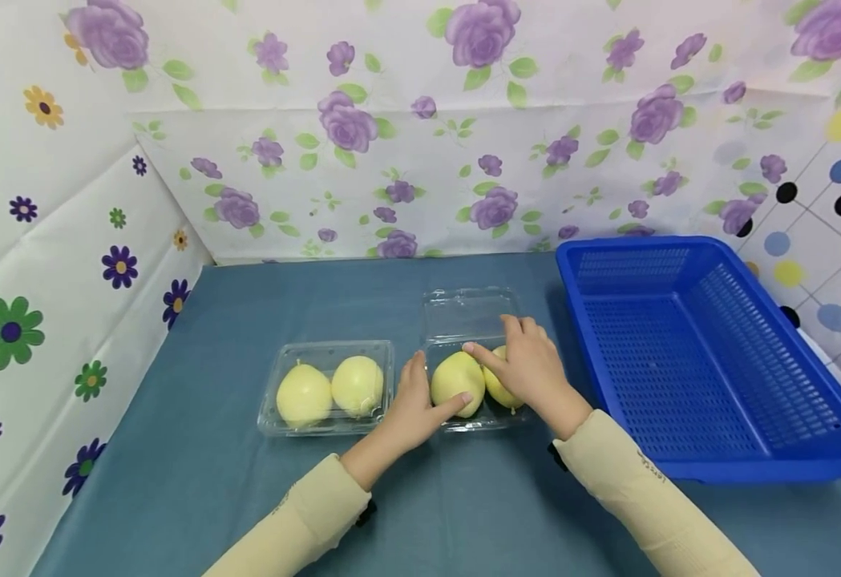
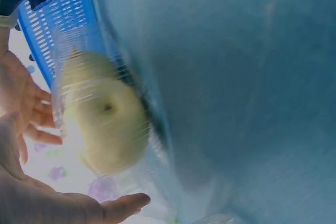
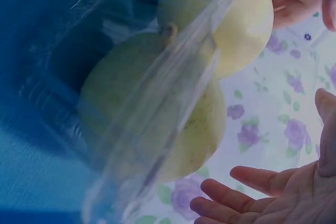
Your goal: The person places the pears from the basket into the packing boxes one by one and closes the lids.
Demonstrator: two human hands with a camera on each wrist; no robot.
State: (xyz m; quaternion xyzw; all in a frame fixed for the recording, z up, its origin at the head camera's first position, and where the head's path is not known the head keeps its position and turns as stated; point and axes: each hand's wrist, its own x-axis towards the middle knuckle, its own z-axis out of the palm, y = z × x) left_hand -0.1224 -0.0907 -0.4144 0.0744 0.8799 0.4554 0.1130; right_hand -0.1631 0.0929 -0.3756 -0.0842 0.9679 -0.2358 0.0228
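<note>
Two yellow-green pears lie side by side in a clear plastic clamshell box (image 1: pixel 479 425), its lid (image 1: pixel 469 314) folded back behind it. My left hand (image 1: pixel 416 413) is at the box's left side, thumb stretched towards the left pear (image 1: pixel 454 385). Above the right pear (image 1: pixel 498 386), my right hand (image 1: pixel 533 367) reaches over the box's right side with its fingers extended, partly hiding that pear. Whether either hand touches the fruit is hard to tell. Both wrist views show straight, spread fingers around the pears (image 2: pixel 110 129).
To the left stands another clear clamshell box (image 1: pixel 283 428), holding two more pears (image 1: pixel 303 396). A blue plastic basket (image 1: pixel 669 469) sits at the right. Flowered sheeting (image 1: pixel 406 160) rises behind the blue-grey tabletop (image 1: pixel 175 449).
</note>
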